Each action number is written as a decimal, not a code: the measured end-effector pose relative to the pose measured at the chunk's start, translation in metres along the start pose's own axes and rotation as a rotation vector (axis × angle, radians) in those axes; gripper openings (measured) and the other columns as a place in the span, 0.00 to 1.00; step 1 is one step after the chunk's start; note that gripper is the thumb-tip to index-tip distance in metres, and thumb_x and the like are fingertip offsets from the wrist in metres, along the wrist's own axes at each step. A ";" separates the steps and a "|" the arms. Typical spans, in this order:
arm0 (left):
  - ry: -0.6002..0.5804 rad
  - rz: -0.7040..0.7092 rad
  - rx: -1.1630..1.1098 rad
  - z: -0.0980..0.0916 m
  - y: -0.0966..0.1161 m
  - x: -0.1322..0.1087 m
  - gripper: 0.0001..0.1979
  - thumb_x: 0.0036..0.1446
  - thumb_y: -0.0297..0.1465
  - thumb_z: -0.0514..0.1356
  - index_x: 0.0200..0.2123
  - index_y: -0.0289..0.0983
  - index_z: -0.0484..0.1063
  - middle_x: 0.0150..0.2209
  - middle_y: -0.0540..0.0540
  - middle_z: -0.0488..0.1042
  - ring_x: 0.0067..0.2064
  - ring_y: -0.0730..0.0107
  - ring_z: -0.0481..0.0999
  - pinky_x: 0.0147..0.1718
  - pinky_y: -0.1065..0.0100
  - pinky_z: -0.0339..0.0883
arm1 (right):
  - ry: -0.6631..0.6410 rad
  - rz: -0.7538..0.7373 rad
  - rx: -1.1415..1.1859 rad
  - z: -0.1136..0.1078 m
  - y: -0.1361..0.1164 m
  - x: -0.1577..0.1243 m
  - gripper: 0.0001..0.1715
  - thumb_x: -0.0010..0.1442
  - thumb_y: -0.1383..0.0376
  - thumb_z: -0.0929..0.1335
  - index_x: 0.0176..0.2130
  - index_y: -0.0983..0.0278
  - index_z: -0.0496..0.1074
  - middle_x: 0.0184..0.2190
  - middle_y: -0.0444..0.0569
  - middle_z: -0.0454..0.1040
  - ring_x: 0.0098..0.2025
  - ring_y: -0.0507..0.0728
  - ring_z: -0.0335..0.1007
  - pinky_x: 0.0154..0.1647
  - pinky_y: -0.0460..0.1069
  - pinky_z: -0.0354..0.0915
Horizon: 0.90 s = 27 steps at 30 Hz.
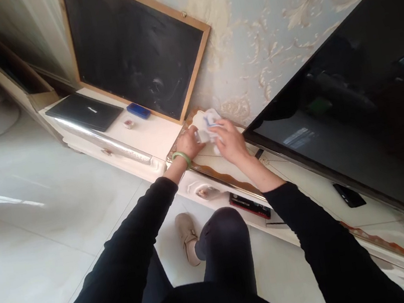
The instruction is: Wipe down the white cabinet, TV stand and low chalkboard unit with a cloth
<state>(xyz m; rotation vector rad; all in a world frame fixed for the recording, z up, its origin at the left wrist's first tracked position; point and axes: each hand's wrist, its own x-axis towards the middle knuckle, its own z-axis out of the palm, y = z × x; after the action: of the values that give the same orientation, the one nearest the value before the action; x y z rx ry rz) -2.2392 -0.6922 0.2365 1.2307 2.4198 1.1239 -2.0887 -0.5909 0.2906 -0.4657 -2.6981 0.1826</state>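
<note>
My left hand [190,143], with a green bangle at its wrist, curls its fingers at the near left side of a white, crumpled bundle with blue marks [209,118], perhaps tissue or soft packaging. From the other side my right hand [231,141] grips the same bundle, its fingers bent over it. Blur hides the fingertips and the bundle's exact kind. Both hands are just above the cabinet top, over a glass panel with a wavy brown border [224,174].
A black chalkboard [136,45] leans on the wall above a dark laptop [84,111], a blue eraser-like block [139,111] and a small round container [128,124]. To the right stand a large television [353,98] and a black phone-like device [348,194]. A black-and-red box [250,205] sits in the cabinet's lower shelf.
</note>
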 end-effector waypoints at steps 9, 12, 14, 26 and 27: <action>0.003 -0.025 -0.001 0.000 0.001 -0.001 0.25 0.56 0.34 0.71 0.56 0.40 0.71 0.50 0.40 0.81 0.52 0.51 0.81 0.49 0.60 0.72 | -0.149 0.117 -0.155 -0.002 0.017 -0.002 0.21 0.57 0.76 0.65 0.46 0.61 0.80 0.55 0.53 0.74 0.51 0.63 0.73 0.57 0.58 0.72; -0.001 -0.015 -0.022 0.000 0.000 -0.001 0.25 0.55 0.33 0.72 0.55 0.40 0.71 0.50 0.39 0.81 0.52 0.50 0.81 0.50 0.60 0.72 | -0.041 0.074 -0.127 -0.003 0.014 0.006 0.22 0.59 0.74 0.66 0.49 0.60 0.79 0.58 0.54 0.72 0.56 0.64 0.70 0.61 0.58 0.70; 0.000 -0.011 -0.030 0.001 0.000 -0.001 0.24 0.56 0.35 0.71 0.55 0.40 0.71 0.48 0.39 0.81 0.51 0.49 0.81 0.49 0.60 0.72 | -0.013 -0.011 -0.085 0.007 0.005 0.012 0.24 0.59 0.74 0.65 0.51 0.60 0.79 0.60 0.54 0.70 0.58 0.64 0.69 0.62 0.58 0.70; 0.111 -0.072 -0.115 0.002 0.002 -0.003 0.26 0.55 0.40 0.74 0.53 0.38 0.75 0.54 0.36 0.77 0.54 0.52 0.78 0.55 0.60 0.71 | -0.226 0.275 0.220 -0.005 0.044 -0.053 0.21 0.64 0.59 0.67 0.55 0.61 0.77 0.59 0.56 0.77 0.61 0.67 0.73 0.64 0.61 0.71; 0.131 -0.071 -0.134 0.003 0.002 -0.003 0.26 0.54 0.40 0.75 0.53 0.37 0.75 0.55 0.36 0.76 0.54 0.53 0.78 0.55 0.60 0.71 | -0.187 0.291 0.171 0.003 0.043 -0.063 0.27 0.64 0.56 0.69 0.59 0.63 0.75 0.66 0.60 0.71 0.68 0.70 0.67 0.69 0.65 0.66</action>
<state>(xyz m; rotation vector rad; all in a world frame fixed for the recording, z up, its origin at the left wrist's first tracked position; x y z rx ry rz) -2.2346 -0.6927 0.2353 1.0525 2.4139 1.3600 -2.0225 -0.5731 0.2566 -0.8225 -2.7487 0.5587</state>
